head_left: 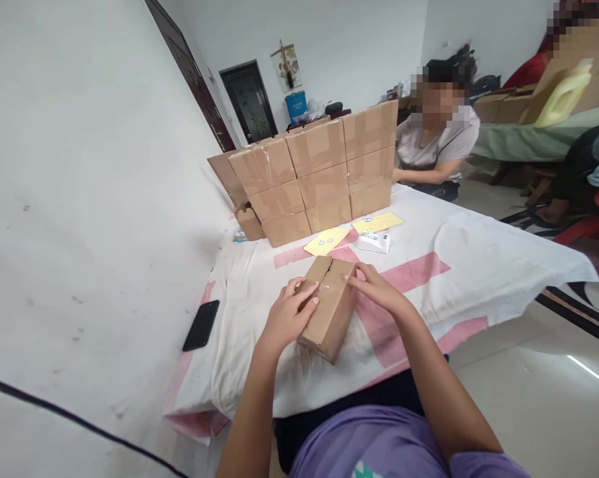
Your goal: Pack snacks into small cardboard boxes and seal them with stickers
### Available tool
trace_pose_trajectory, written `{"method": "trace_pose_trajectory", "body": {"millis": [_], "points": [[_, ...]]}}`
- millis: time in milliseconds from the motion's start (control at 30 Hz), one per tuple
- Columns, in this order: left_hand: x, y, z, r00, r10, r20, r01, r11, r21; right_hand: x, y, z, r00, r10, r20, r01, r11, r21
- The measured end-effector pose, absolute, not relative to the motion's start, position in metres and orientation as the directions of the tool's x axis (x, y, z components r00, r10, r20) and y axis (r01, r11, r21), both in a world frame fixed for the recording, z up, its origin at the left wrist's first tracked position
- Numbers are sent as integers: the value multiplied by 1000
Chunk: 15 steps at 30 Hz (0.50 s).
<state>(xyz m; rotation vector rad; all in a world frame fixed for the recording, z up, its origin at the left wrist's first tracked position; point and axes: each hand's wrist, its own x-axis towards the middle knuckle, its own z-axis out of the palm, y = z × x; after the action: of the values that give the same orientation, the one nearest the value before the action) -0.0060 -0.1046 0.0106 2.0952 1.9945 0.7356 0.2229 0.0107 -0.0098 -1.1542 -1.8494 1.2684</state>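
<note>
A small cardboard box (335, 307) lies on the cloth-covered table in front of me, a dark gap running between its top flaps at the far end. My left hand (290, 315) holds its left side, fingertips resting on the top. On the far right edge, my right hand (376, 287) grips the box with the thumb on top and the fingers along the side. Beyond the box are two yellow sheets, the nearer sheet (326, 241) and the farther sheet (383, 222), with a white tape dispenser (373, 243) beside them.
Stacked cardboard boxes (322, 176) form a wall across the table's far side. A black phone (201, 325) lies at the left edge by the white wall. Behind the stack, a person (436, 143) sits at the right. A yellow jug (564, 96) stands on another table.
</note>
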Motion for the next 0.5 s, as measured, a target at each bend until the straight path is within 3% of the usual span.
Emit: {"method": "trace_pose_trajectory", "body": {"millis": [133,267,400,500], "points": [[-20,-93,7,39,938,345,841,-217,495,239,28,-25,-625,780,-30,162,92,-983],[-46,-64,6,92,893,440,822,-317,472,244,58,-46,-657,750,-78,300,165,-940],[-81,-28,2,56,901,429,685,-348,641,239,88,-50,-689,713,-132,476,308,-824],[-105,-11,-6,-56,915,399,576,-297,761,241,121,-36,-791,594,-147,452,406,-794]]}}
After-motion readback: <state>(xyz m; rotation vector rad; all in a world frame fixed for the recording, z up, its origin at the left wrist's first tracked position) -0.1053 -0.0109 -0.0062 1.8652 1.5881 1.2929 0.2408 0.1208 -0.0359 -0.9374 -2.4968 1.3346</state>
